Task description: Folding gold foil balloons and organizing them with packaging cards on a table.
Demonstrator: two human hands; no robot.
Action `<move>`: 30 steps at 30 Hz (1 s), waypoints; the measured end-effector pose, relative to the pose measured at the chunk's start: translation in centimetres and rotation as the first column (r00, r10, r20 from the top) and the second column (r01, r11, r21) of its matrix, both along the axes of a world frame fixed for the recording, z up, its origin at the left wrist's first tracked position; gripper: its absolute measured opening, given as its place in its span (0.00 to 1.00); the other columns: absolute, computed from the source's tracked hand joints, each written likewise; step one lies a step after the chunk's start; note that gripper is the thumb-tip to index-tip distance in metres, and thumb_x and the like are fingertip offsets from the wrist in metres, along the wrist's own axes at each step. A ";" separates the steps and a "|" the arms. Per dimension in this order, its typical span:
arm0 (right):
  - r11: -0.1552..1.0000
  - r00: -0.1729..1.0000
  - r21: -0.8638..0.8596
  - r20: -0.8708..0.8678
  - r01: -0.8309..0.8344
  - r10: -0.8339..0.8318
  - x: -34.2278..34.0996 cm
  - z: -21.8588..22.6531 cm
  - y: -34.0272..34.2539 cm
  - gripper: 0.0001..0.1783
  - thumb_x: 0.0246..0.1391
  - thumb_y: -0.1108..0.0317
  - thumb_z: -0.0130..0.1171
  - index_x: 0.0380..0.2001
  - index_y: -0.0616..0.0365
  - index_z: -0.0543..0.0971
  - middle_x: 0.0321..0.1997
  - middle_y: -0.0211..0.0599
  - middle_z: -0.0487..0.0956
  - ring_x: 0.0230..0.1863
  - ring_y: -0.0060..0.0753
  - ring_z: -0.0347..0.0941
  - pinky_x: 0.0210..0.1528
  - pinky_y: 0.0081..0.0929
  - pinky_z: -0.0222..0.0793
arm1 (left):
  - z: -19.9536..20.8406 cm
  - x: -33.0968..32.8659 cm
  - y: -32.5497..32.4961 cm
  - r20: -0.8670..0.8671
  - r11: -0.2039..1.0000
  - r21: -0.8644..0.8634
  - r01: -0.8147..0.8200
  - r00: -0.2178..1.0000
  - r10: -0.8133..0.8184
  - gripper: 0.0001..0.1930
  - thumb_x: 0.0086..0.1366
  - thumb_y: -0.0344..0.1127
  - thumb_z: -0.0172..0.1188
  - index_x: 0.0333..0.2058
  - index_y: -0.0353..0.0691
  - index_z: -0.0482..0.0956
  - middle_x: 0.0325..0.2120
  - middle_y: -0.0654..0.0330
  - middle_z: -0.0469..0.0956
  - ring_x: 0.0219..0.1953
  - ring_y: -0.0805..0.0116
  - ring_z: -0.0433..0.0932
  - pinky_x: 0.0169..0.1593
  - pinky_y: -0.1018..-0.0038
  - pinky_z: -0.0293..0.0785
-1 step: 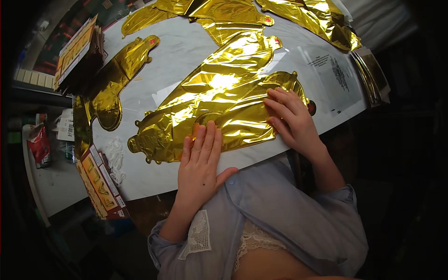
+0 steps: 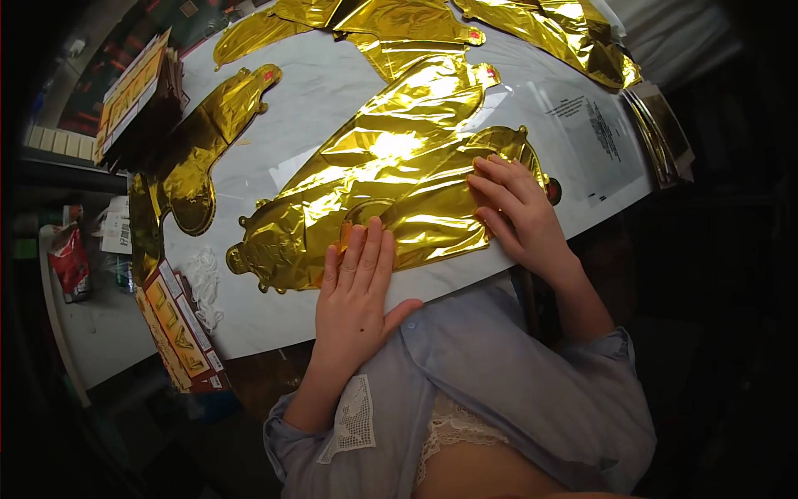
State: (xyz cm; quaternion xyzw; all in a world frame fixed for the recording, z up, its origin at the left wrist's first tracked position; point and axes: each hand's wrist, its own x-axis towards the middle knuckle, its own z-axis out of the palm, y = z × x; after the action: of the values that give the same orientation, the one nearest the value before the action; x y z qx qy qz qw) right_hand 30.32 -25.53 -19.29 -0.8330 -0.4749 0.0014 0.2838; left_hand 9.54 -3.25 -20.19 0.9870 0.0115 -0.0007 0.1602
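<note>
A flat gold foil balloon point(image 2: 391, 179) is laid on the white table point(image 2: 291, 108), its long axis running from lower left to upper right, diagonal to the near edge. The left hand point(image 2: 357, 291) is pressed flat on its lower middle, fingers together and pointing up; nothing is pinched. The right hand point(image 2: 515, 208) is laid on the right end, fingers slightly spread and pointing left, palm down. Most of the foil's length lies up and left of both hands, and its lower-left tail is nearer the left hand.
</note>
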 end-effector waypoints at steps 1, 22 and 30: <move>1.000 1.000 -0.003 0.001 0.011 -0.011 0.1 0.0 0.0 0.24 0.61 0.72 0.65 0.61 0.61 0.80 0.70 0.46 0.75 0.73 0.52 0.68 0.76 0.48 0.61 | -0.1 -0.1 0.0 0.010 1.000 0.016 -0.003 1.000 0.003 0.49 0.69 0.66 0.58 0.77 0.38 0.57 0.80 0.48 0.50 0.82 0.49 0.46 0.80 0.47 0.39; 0.978 0.992 -0.169 0.024 -0.120 0.126 7.7 1.0 6.3 0.10 0.72 0.62 0.53 0.43 0.55 0.79 0.45 0.38 0.78 0.52 0.41 0.73 0.62 0.40 0.59 | 0.9 0.9 -2.2 -0.001 0.973 0.065 0.220 0.975 -0.221 0.41 0.68 0.59 0.62 0.76 0.55 0.62 0.78 0.65 0.59 0.80 0.64 0.54 0.81 0.52 0.35; 0.988 0.985 -0.119 0.129 -0.096 0.111 7.7 0.2 5.4 0.11 0.70 0.59 0.56 0.41 0.54 0.80 0.42 0.37 0.80 0.51 0.41 0.76 0.60 0.44 0.60 | 0.8 1.2 -2.2 -0.014 0.970 -0.018 0.241 0.970 -0.241 0.46 0.67 0.60 0.63 0.77 0.46 0.59 0.80 0.56 0.54 0.82 0.56 0.49 0.81 0.48 0.33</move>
State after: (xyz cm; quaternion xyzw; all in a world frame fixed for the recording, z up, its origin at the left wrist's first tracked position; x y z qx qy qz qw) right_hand 38.02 -20.12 -19.08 -0.8200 -0.5349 -0.0136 0.2032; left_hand 10.72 -5.43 -19.35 0.9797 -0.1073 -0.0281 0.1669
